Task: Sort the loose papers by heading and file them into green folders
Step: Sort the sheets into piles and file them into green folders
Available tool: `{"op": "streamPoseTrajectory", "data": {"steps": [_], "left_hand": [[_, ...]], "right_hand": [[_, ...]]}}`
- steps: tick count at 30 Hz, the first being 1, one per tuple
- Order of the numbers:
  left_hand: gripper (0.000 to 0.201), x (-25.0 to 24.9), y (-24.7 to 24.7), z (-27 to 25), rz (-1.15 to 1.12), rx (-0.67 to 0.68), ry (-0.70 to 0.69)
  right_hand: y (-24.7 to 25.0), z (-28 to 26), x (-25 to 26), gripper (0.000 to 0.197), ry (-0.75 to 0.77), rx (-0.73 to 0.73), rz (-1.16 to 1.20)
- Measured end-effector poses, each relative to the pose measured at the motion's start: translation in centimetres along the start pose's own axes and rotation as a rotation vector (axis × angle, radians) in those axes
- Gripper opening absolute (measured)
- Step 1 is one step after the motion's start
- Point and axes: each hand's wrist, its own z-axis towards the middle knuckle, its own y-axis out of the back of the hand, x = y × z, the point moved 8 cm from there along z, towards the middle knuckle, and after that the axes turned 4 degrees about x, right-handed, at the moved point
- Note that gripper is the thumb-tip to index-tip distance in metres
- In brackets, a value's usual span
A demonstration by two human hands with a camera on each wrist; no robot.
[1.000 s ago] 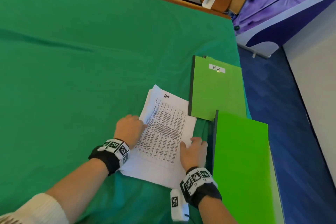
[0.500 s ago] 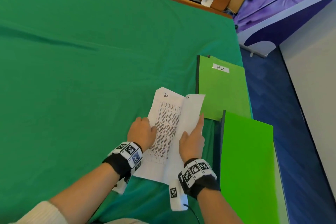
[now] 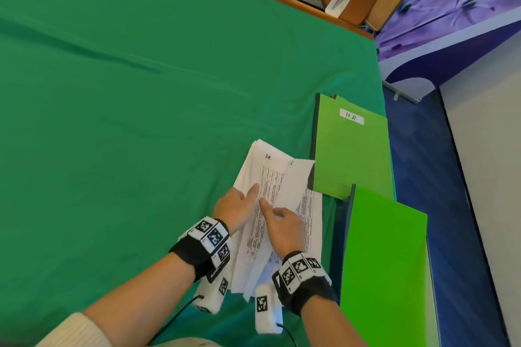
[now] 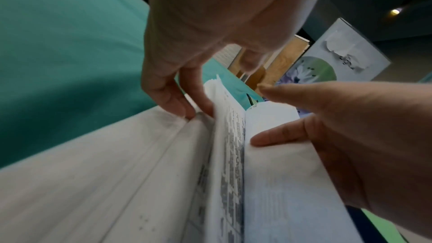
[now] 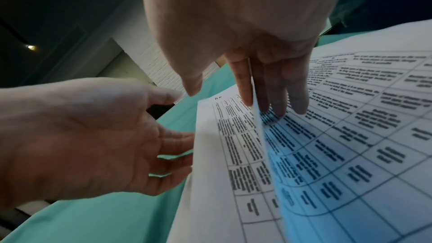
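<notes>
Loose papers [image 3: 270,175] lie near the table's right edge, just beside the folder labelled HR [image 3: 349,149]. The left hand [image 3: 236,207] holds the stack's left side, fingers curled under and thumb on top, while the right hand [image 3: 283,227] slips straight fingers between sheets. This looks like sorting — next, read the headings and separate the HR sheets. A second, unlabelled folder [image 3: 383,262] — shut like the first — crowds the right side.

A white label [image 3: 351,116] on the far green folder [image 3: 349,155] reads "HR". The top sheet [image 3: 272,175] of the papers I'm holding has "HR" handwritten at its head. Its printed table text is too blurred to read.
</notes>
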Motion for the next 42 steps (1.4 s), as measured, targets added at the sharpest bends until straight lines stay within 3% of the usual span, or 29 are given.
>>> {"op": "streamPoseTrajectory", "data": {"steps": [2,4,5,8,13,15,17,20,23,26,30,32,35,38,42], "left_hand": [[0.068,-0.9,-0.5,-0.2,-0.102,0.068,-0.07],[0.061,-1.8,-0.7,-0.6,-0.233,0.092,-0.148],[0.054,-2.1,-0.7,-0.8,-0.261,0.093,-0.186],[0.036,-2.6,-1.6,-1.2,-0.297,0.145,-0.266],[0.037,-2.3,-2.4,-1.0,-0.392,0.189,-0.237],[0.04,-2.0,-3.0,-0.9,-0.432,0.258,-0.182],[0.04,-1.4,-2.9,-0.4,-0.294,0.216,-0.163],[0.038,0.1,-0.6,0.3,0.187,-0.071,-0.13],[0.036,0.7,0.1,0.2,0.395,-0.133,-0.076],[0.034,0.9,0.1,0.2,0.398,-0.125,-0.04],[0.032,-0.3,0.5,0.0,0.255,-0.121,-0.14],[0.04,-1.8,-0.2,-0.8,0.131,-0.04,-0.276],[0.037,-3.2,-2.1,-1.8,0.1,0.075,-0.385],[0.03,-3.3,-3.0,-1.9,0.125,0.087,-0.403],[0.035,-2.8,-4.1,-1.9,0.153,0.141,-0.393]], "right_hand": [[0.1,0.0,0.1,0.093,-0.007,0.002,0.024],[0.3,0.1,0.4,0.1,-0.003,-0.005,0.037],[0.4,0.2,0.4,0.097,0.002,-0.008,0.042],[0.7,0.4,0.7,0.061,0.018,-0.039,0.071],[0.8,0.7,-0.3,0.059,0.003,-0.061,0.12],[0.9,0.9,-0.8,0.046,-0.014,-0.067,0.162],[1.3,1.0,-1.1,0.036,-0.038,-0.074,0.179],[1.9,1.1,-2.0,0.025,-0.091,-0.121,0.144],[1.9,1.0,-2.5,0.02,-0.105,-0.1,0.139],[1.9,0.5,-2.1,0.029,-0.088,-0.111,0.147],[2.4,-0.3,-1.0,0.071,0.026,-0.197,0.145],[2.2,-0.2,-0.6,0.061,0.084,-0.165,0.126],[1.9,-0.3,-0.2,0.028,0.095,-0.107,0.208],[1.7,-0.4,-0.5,0.037,0.026,-0.099,0.393],[2.2,0.0,-1.5,0.032,0.01,-0.127,0.376]]}}
